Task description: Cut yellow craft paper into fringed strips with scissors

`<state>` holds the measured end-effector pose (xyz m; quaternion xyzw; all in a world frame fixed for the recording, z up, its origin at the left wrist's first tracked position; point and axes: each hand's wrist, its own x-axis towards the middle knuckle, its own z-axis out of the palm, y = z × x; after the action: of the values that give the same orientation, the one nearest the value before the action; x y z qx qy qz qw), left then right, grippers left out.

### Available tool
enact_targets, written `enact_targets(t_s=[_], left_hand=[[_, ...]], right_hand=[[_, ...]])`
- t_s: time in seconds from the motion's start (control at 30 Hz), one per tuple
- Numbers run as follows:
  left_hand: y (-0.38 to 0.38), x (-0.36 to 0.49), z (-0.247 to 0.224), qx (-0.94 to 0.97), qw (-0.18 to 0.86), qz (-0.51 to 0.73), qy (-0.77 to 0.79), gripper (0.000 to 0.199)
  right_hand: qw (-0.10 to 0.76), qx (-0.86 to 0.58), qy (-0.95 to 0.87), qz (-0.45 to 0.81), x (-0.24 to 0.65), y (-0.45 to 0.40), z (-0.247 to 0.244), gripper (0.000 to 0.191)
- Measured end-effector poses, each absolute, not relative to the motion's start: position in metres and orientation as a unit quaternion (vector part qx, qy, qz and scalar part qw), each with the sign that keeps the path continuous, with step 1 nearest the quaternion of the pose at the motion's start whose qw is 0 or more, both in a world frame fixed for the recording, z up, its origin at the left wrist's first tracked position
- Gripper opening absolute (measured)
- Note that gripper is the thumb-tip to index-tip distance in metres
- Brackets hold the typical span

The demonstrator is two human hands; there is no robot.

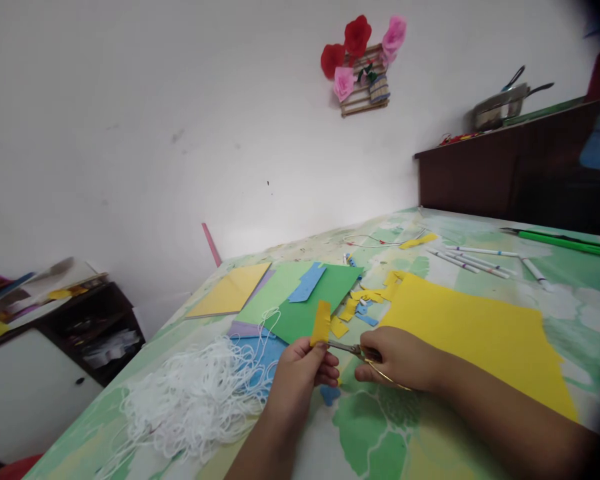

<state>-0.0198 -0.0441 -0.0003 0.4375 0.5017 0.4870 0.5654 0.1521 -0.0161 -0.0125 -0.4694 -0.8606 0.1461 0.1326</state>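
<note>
The left hand (304,368) pinches a small rectangular yellow paper strip (322,321); the right hand (405,355) grips gold-handled metal scissors (351,348), blades pointing left toward the strip.

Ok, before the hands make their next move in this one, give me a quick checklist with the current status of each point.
1. Yellow piece gripped: ok, pinched in the left hand.
2. Scissors in hand: ok, held by the handles in the right hand.
3. Left fingers well clear of the blades: not ok, the tips look very close to them.
4. Blades cutting into the piece: cannot tell, the contact is too small to make out.
5. White string away from the scissors: ok, heaped on the far side of the left hand.
6. Scraps tidied: not ok, they lie scattered beyond the scissors.
</note>
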Motion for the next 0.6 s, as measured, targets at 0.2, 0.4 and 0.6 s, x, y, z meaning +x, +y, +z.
enact_targets(t_s=[0.2,0.4,0.6], left_hand=[[-0.0442,-0.0201,-0.0005,0.44,0.567,0.49,0.494,0.014],[-0.0449,-0.0202,-0.0003,0.463,0.564,0.472,0.495,0.013],[-0.0456,-0.019,0.0006,0.476,0.56,0.457,0.501,0.011]], right_hand=[[0.13,-0.475,-0.859,0.139,0.1512,-0.0177,-0.0107,0.036],[0.125,-0.476,-0.858,0.144,0.1517,-0.0175,-0.0139,0.037],[0.122,-0.464,-0.864,0.154,0.1515,-0.0175,-0.0131,0.036]])
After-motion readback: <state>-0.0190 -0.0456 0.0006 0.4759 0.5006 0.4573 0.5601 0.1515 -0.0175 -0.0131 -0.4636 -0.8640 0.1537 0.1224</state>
